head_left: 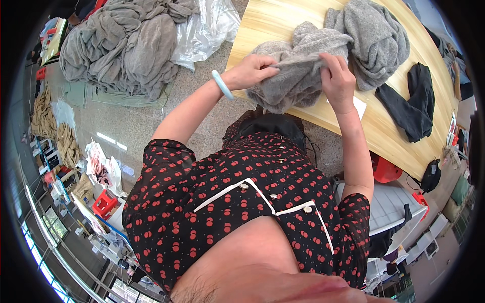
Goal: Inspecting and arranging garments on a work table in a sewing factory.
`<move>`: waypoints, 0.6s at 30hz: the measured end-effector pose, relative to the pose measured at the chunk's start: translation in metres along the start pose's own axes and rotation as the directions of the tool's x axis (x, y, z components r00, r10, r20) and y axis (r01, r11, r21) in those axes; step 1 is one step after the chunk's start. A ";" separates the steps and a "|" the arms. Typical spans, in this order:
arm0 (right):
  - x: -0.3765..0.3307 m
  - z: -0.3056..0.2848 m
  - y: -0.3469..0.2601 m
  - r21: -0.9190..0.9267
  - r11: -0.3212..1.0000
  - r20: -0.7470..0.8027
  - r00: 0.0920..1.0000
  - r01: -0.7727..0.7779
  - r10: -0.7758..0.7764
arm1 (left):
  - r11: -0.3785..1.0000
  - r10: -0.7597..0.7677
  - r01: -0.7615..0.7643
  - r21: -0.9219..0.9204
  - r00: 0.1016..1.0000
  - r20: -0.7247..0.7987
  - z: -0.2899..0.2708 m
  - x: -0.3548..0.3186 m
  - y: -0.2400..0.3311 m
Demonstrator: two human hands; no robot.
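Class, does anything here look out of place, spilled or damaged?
Possibly the black garment, crumpled on the table: its colour differs from the grey cloth held in the left hand and right hand. No spill or damage is visible.

two hands (252, 70), one pale bracelet (221, 85), one wooden tabletop (268, 20), two bunches of grey fabric (381, 45) on it, one black garment (420, 101), one large grey heap (116, 50) on the floor (202, 113), one clear plastic sheet (209, 30) beside that

Grey cloth (293, 85): matt, fuzzy; tbl (273, 20): smooth wd.
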State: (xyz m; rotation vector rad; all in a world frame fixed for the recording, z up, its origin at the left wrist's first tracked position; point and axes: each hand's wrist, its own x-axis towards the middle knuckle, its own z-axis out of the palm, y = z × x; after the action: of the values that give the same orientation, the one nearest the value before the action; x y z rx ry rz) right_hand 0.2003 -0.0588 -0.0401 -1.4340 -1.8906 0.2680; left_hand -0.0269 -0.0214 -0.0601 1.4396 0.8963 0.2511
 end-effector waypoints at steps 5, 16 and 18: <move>-0.015 0.003 0.037 -0.173 0.976 0.092 0.985 -0.131 0.149 | 0.995 0.004 0.005 0.101 0.996 -0.091 -0.005 -0.006 0.002; -0.020 -0.029 0.051 0.290 0.756 0.338 0.801 -0.587 0.493 | 0.996 -0.014 0.035 0.086 0.972 -0.233 -0.026 -0.001 0.019; 0.001 -0.048 0.043 0.274 0.769 0.378 0.800 -0.577 0.466 | 0.957 -0.050 -0.010 -0.289 0.979 -0.200 -0.036 0.011 0.035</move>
State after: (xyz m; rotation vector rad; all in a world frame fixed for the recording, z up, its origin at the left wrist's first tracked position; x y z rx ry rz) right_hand 0.2636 -0.0551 -0.0304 -1.6877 -1.4801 1.1142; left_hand -0.0313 0.0183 -0.0275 1.1460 0.9960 0.5026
